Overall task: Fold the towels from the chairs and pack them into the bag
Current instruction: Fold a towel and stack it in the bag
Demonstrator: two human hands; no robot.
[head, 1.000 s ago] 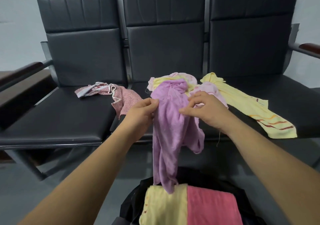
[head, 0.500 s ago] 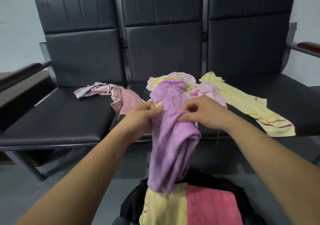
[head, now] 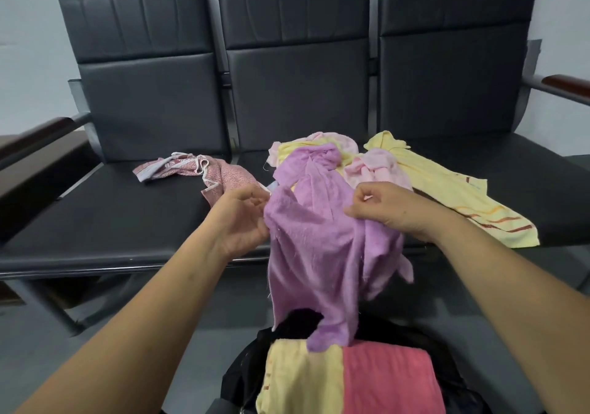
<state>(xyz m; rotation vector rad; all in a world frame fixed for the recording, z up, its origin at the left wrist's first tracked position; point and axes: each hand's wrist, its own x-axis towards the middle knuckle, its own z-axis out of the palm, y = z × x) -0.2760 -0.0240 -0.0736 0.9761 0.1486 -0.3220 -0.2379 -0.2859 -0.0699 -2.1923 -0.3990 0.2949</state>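
Observation:
A purple towel (head: pixel 319 241) hangs crumpled from the middle seat's front edge down to the bag. My left hand (head: pixel 242 219) grips its left edge and my right hand (head: pixel 392 212) pinches its right side. Below, a black bag (head: pixel 459 385) holds a folded yellow towel (head: pixel 303 378) and a folded red towel (head: pixel 389 381) side by side. On the seats lie a pink patterned towel (head: pixel 220 174), a pale pink towel (head: pixel 380 168) and a yellow striped towel (head: pixel 463 196).
Three black padded chairs (head: pixel 297 91) stand in a row against a grey wall, with wooden armrests at the far left (head: pixel 41 129) and far right (head: pixel 568 83). Grey floor lies under and in front of the seats.
My hands have moved apart, spreading the purple towel wider between them. The cloth has opened from a narrow hanging bunch into a broader sheet.

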